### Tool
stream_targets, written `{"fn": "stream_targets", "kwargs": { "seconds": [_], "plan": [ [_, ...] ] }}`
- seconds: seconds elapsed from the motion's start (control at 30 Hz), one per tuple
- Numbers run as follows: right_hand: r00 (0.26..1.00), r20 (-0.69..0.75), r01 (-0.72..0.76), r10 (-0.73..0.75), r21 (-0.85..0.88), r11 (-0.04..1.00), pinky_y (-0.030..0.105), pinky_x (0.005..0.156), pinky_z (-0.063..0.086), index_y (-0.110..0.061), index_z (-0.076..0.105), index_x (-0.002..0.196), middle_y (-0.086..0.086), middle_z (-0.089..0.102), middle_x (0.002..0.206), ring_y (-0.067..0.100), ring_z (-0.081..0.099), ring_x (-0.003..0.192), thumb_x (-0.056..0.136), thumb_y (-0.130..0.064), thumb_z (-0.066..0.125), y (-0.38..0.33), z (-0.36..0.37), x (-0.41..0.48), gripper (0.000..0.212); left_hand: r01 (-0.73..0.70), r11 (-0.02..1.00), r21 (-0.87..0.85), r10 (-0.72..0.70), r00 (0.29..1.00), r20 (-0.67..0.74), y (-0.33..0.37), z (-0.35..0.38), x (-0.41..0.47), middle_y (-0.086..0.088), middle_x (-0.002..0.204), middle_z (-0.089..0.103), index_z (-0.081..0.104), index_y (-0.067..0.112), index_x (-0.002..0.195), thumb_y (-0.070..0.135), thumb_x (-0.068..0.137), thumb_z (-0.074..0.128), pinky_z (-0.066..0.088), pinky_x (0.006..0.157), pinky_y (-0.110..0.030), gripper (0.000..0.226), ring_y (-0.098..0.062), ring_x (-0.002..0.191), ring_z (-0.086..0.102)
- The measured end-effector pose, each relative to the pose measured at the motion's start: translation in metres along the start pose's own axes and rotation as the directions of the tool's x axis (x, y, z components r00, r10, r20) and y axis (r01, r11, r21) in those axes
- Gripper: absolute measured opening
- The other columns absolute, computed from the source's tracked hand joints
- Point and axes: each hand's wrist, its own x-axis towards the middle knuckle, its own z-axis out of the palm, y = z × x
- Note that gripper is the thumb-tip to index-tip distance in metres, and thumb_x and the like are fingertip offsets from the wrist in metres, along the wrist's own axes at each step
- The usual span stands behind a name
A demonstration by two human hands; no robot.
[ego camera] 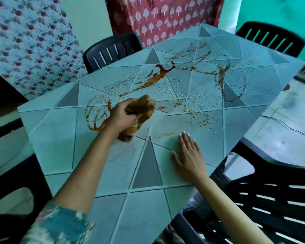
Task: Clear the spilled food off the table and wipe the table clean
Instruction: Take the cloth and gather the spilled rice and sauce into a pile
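Above the desk's (60, 147) middle, our left hand (121, 117) grips a bunched cloth (141, 110) beside sauce (155, 79) and scattered rice (165, 88); our right hand (188, 154) rests flat, steadying. We should press firmly and sweep spills toward one edge.

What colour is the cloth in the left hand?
Brown, seen in the head view: the cloth is bunched in the left hand.
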Motion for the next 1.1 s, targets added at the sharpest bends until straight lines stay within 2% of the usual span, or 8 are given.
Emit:
{"fn": "stream_targets", "kwargs": {
  "seconds": [0.13,0.27,0.4,0.57,0.73,0.83,0.93,1.1],
  "plan": [
    [0.981,0.050,0.186,-0.187,0.029,0.982,0.024,0.113,-0.010,-0.008,0.016,0.149,0.007,0.008,0.156,0.020,0.005,0.145,0.082,-0.066,-0.002,-0.050,0.014,0.024,0.090,0.242,0.965,0.101,-0.196,0.922,-0.333,-0.053,-0.079,-0.049,-0.007,0.102,0.070,0.061,0.020,0.115,0.023,0.070,0.069,0.050,0.091,-0.036,0.046,-0.023,0.100,0.064],
    [0.961,0.069,0.268,-0.268,0.005,0.963,0.026,0.113,-0.004,-0.005,0.024,0.146,0.010,0.016,0.153,0.020,0.008,0.141,0.083,-0.068,-0.011,-0.079,0.024,0.042,0.096,0.381,0.901,0.208,-0.221,0.815,-0.535,-0.092,-0.108,-0.078,-0.006,0.102,0.069,0.060,0.022,0.114,0.019,0.078,0.067,0.049,0.081,-0.036,0.037,-0.028,0.101,0.062],
    [0.949,0.176,0.273,-0.262,-0.037,0.961,0.028,0.113,-0.001,-0.003,0.027,0.145,0.009,0.013,0.151,0.027,0.020,0.141,0.087,-0.068,-0.004,-0.080,0.033,0.049,0.092,0.401,0.844,0.357,-0.207,0.857,-0.472,-0.125,-0.084,-0.083,-0.008,0.123,0.057,0.051,0.033,0.129,0.019,0.076,0.067,0.049,0.084,-0.045,0.058,-0.032,0.109,0.056],
    [0.959,0.176,0.235,-0.222,-0.056,0.970,0.029,0.113,0.003,-0.002,0.032,0.144,0.012,0.027,0.151,0.026,0.028,0.139,0.093,-0.060,0.013,-0.078,0.038,0.048,0.079,0.423,0.885,0.195,-0.219,0.748,-0.627,-0.106,-0.040,-0.071,-0.005,0.128,0.058,0.050,0.031,0.133,0.007,0.078,0.064,0.044,0.089,-0.038,0.062,-0.031,0.111,0.056],
    [0.964,0.117,0.247,-0.240,-0.049,0.968,0.036,0.113,0.013,0.000,0.033,0.143,0.016,0.030,0.150,0.027,0.029,0.139,0.093,-0.058,0.012,-0.077,0.040,0.048,0.079,0.232,0.939,0.254,-0.117,0.909,-0.399,-0.045,0.039,-0.032,0.004,0.133,0.054,0.048,0.037,0.134,0.013,0.081,0.063,0.046,0.091,-0.033,0.060,-0.020,0.115,0.056],
    [0.962,0.108,0.257,-0.251,-0.051,0.965,0.036,0.114,0.013,0.001,0.036,0.141,0.017,0.031,0.149,0.026,0.026,0.140,0.094,-0.057,0.011,-0.076,0.040,0.050,0.079,0.113,0.961,0.251,-0.062,0.977,-0.204,-0.018,0.047,-0.005,0.008,0.127,0.058,0.047,0.036,0.135,0.013,0.085,0.064,0.036,0.075,-0.006,0.057,-0.011,0.104,0.058],
    [0.966,0.098,0.245,-0.240,-0.044,0.969,0.035,0.114,0.012,0.000,0.032,0.143,0.015,0.026,0.152,0.026,0.025,0.140,0.092,-0.056,0.022,-0.076,0.042,0.049,0.076,0.136,0.966,0.219,-0.059,0.944,-0.326,-0.023,0.007,0.000,0.007,0.108,0.065,0.050,0.036,0.132,0.013,0.082,0.068,0.037,0.058,-0.004,0.058,-0.007,0.076,0.059],
    [0.969,0.109,0.226,-0.222,-0.027,0.974,0.035,0.114,0.011,-0.001,0.030,0.144,0.014,0.024,0.152,0.026,0.024,0.141,0.093,-0.057,0.020,-0.078,0.041,0.048,0.076,0.413,0.871,0.267,-0.219,0.812,-0.541,-0.061,-0.051,-0.016,-0.004,0.112,0.068,0.054,0.038,0.128,0.018,0.080,0.068,0.048,0.075,-0.031,0.054,-0.028,0.101,0.063]
  ]
}}
